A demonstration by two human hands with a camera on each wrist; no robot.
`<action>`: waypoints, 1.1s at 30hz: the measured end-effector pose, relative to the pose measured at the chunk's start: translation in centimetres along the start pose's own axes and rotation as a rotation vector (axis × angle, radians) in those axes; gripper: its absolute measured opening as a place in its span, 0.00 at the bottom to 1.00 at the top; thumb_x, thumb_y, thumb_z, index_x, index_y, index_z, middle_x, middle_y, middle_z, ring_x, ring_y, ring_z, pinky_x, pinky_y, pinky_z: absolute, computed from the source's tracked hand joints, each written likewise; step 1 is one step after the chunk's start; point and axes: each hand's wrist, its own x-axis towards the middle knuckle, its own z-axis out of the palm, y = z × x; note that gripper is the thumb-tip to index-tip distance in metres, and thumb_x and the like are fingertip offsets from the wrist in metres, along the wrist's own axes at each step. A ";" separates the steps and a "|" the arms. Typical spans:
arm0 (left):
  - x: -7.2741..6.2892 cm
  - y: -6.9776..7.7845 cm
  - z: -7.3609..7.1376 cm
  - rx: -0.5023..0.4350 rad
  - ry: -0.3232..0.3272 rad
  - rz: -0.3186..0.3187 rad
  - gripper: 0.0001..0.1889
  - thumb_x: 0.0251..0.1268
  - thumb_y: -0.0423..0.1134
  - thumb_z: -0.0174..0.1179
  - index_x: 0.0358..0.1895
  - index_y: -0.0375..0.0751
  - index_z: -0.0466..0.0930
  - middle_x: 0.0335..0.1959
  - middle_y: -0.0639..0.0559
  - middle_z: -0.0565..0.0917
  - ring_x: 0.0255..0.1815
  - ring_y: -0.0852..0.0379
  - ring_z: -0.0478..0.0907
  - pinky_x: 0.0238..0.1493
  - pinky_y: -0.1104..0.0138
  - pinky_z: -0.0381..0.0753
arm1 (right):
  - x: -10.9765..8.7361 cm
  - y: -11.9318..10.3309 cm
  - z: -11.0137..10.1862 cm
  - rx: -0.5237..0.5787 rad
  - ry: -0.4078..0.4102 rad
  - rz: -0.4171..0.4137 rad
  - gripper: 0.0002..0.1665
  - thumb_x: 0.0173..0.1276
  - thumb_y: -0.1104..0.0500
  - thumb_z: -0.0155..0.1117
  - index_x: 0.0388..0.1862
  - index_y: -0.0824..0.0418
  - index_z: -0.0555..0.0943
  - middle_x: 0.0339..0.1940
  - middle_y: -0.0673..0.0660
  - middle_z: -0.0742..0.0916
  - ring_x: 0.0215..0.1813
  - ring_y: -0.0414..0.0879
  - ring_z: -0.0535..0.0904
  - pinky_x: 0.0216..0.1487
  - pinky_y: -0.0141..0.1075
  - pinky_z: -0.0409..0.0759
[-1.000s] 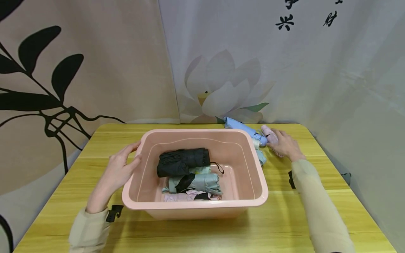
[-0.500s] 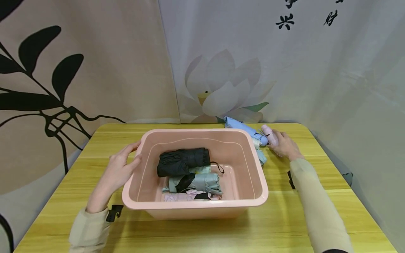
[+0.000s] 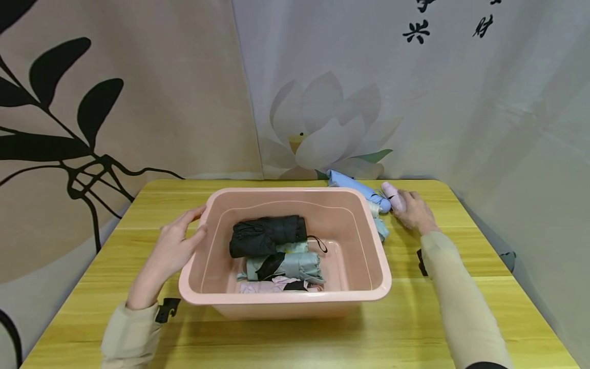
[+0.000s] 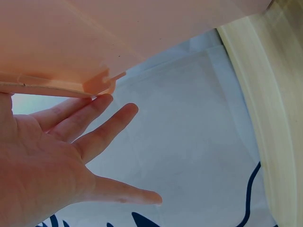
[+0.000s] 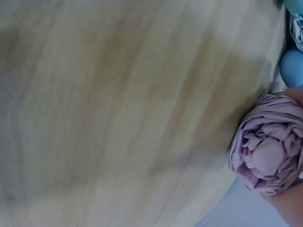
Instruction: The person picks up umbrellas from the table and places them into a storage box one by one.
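Observation:
A pink plastic bin (image 3: pixel 283 298) stands on the table. My left hand (image 3: pixel 177 243) is at its left rim; in the left wrist view the hand (image 4: pixel 61 151) has spread, nearly straight fingers, some touching the rim. Inside the bin lie a black folded umbrella (image 3: pixel 267 237), a grey-green folded umbrella (image 3: pixel 301 266) and a pale lilac bundle (image 3: pixel 260 288). At the back right my right hand (image 3: pixel 417 212) grips a pale purple folded umbrella (image 3: pixel 394 197). Its gathered fabric and round end (image 5: pixel 267 156) face the right wrist camera; most of that hand is outside this view.
A blue folded umbrella (image 3: pixel 355 187) lies behind the bin's back right corner. Beside it a light teal bundle (image 3: pixel 380 228) is partly hidden by the bin. The wooden table (image 3: pixel 415 328) ends against a printed cloth backdrop (image 3: pixel 207 102).
My right hand and forearm have shifted slightly left, still on the pale purple umbrella. The left hand and the bin hold their places.

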 end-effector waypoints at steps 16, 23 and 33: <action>0.0 0.0 0.1 -0.011 -0.006 0.001 0.27 0.74 0.45 0.46 0.70 0.34 0.61 0.66 0.29 0.68 0.68 0.29 0.61 0.65 0.33 0.51 | -0.2 -0.5 -0.2 -0.053 0.041 -0.057 0.38 0.63 0.57 0.63 0.69 0.65 0.61 0.62 0.77 0.68 0.57 0.75 0.69 0.56 0.65 0.69; -0.1 -0.1 0.1 -0.011 -0.003 0.002 0.27 0.73 0.44 0.46 0.70 0.33 0.61 0.66 0.29 0.68 0.68 0.29 0.61 0.65 0.34 0.50 | -0.3 -0.8 -0.4 -0.061 0.027 -0.039 0.39 0.63 0.57 0.63 0.70 0.65 0.60 0.60 0.80 0.69 0.56 0.75 0.70 0.55 0.66 0.70; 0.0 -0.1 0.1 -0.008 -0.002 -0.001 0.27 0.73 0.44 0.46 0.70 0.34 0.62 0.66 0.30 0.69 0.68 0.30 0.62 0.65 0.35 0.56 | -1.4 0.1 0.1 -0.057 0.185 -0.110 0.34 0.58 0.60 0.65 0.64 0.64 0.68 0.59 0.74 0.71 0.51 0.75 0.73 0.47 0.64 0.73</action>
